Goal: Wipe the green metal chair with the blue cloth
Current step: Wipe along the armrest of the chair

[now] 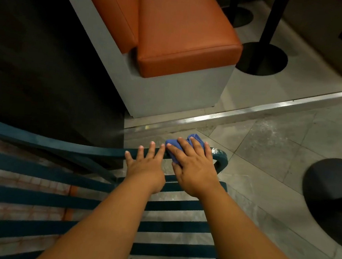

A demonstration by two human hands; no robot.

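The green metal chair [44, 197] fills the lower left, its slatted seat running across and its curved top rail passing under both hands. A blue cloth [193, 140] lies bunched on the right end of that rail. My right hand [191, 167] presses flat on the cloth, fingers spread over it, with blue showing past the fingertips and under the thumb. My left hand [146, 164] rests flat on the rail just left of the cloth, fingers apart and holding nothing.
An orange padded bench [183, 38] on a grey base stands ahead. Black round table bases [261, 58] sit beyond it, and another dark base [330, 195] is at the right. A metal floor strip [249, 113] crosses the tiled floor.
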